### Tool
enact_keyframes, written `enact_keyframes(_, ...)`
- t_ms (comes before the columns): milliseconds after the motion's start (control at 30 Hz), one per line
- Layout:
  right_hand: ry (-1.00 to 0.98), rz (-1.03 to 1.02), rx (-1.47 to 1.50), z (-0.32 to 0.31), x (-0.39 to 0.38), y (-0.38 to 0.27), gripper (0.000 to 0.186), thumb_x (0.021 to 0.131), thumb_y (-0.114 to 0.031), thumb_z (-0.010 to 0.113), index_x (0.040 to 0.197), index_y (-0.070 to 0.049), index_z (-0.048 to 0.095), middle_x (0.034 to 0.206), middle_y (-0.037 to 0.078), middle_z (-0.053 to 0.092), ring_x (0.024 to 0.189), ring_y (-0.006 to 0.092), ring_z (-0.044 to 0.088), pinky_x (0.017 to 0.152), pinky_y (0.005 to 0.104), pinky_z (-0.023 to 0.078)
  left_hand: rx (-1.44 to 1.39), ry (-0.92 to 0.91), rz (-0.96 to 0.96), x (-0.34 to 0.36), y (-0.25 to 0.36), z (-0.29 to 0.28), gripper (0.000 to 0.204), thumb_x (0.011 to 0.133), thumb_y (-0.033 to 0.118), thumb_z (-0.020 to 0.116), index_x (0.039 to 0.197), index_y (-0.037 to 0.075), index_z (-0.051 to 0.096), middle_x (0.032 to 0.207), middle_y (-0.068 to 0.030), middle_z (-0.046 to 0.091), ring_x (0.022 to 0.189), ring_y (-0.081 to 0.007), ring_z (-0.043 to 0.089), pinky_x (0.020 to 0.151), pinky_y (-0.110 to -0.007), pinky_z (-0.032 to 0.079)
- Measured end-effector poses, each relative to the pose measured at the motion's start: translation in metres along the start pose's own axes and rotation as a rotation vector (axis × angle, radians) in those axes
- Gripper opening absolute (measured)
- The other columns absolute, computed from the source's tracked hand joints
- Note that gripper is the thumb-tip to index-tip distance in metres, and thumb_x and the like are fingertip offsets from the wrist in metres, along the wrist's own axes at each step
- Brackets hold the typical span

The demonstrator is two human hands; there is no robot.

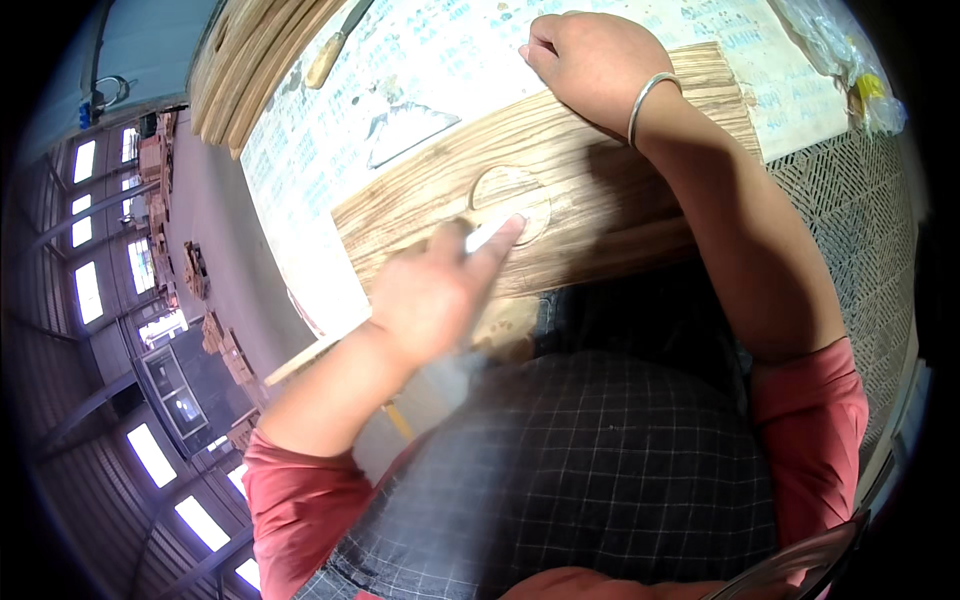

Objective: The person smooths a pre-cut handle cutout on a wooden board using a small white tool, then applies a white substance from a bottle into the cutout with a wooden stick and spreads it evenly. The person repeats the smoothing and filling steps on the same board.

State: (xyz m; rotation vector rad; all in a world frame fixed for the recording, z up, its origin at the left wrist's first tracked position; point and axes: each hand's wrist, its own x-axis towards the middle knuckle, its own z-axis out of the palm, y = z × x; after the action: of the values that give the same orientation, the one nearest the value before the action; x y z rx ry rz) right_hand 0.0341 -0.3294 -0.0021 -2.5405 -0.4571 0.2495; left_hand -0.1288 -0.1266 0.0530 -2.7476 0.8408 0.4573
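Striped-grain wooden board (420, 222): lies aslant on a printed paper sheet (290, 205), its near edge close to the checked apron (620, 430); so placed, its face seems within easy reach of both hands.
Round outline (510, 182): set in the board's face near its middle, partly covered by the fingers; recess or inlay, I cannot tell.
Left hand (425, 295): blurred, thumb and finger seemingly pinching a slim white piece (484, 236), its tip directed at the outline, perhaps for fine control.
Right hand (598, 62): curled loosely at the board's far edge, knuckles up, probably steadying it; whether the fingers hold anything is hidden.
Metal bangle (640, 105): around the right wrist.
Wooden-handled tool (325, 62): on the sheet beside stacked wooden strips (262, 65), apparently laid aside, apart from both hands.
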Motion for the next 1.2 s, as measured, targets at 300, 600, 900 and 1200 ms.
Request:
enact_keyframes(300, 0.009, -0.014, 0.018, 0.005, 0.002, 0.001, 0.031, 0.102, -0.028, 0.049, 0.109, -0.007, 0.071, 0.103, 0.014, 0.073, 0.096, 0.0338, 0.069, 0.084, 0.0479, 0.055, 0.033, 0.079, 0.016, 0.011, 0.009, 0.000, 0.060, 0.087, 0.013, 0.059, 0.145, 0.026, 0.055, 0.093, -0.0119, 0.057, 0.057, -0.0224, 0.061, 0.048, -0.034, 0.053)
enact_keyframes(600, 0.038, -0.101, 0.020, 0.005, 0.005, 0.004, 0.031, 0.093, -0.021, 0.048, 0.094, -0.003, 0.074, 0.094, 0.022, 0.073, 0.089, 0.0379, 0.070, 0.084, 0.0475, 0.054, 0.032, 0.132, 0.006, 0.006, 0.004, 0.005, 0.057, 0.085, 0.012, 0.060, 0.141, 0.026, 0.059, 0.100, -0.0142, 0.063, 0.057, -0.0206, 0.061, 0.044, -0.032, 0.051)
enact_keyframes(900, 0.052, -0.054, 0.000, 0.014, 0.010, 0.007, 0.033, 0.094, -0.024, 0.048, 0.094, -0.004, 0.074, 0.092, 0.021, 0.073, 0.089, 0.0388, 0.069, 0.084, 0.0493, 0.053, 0.008, 0.131, -0.021, -0.004, -0.001, 0.005, 0.059, 0.084, 0.018, 0.065, 0.142, 0.025, 0.058, 0.102, -0.0141, 0.062, 0.057, -0.0222, 0.061, 0.048, -0.035, 0.053)
enact_keyframes(1200, 0.033, -0.046, 0.017, 0.005, 0.004, 0.004, 0.032, 0.102, -0.027, 0.048, 0.109, -0.007, 0.071, 0.104, 0.015, 0.073, 0.097, 0.0345, 0.069, 0.086, 0.0480, 0.055, 0.025, 0.061, 0.015, -0.005, -0.017, -0.003, 0.067, 0.081, 0.018, 0.073, 0.143, 0.033, 0.056, 0.091, -0.0079, 0.065, 0.060, -0.0247, 0.064, 0.050, -0.037, 0.053)
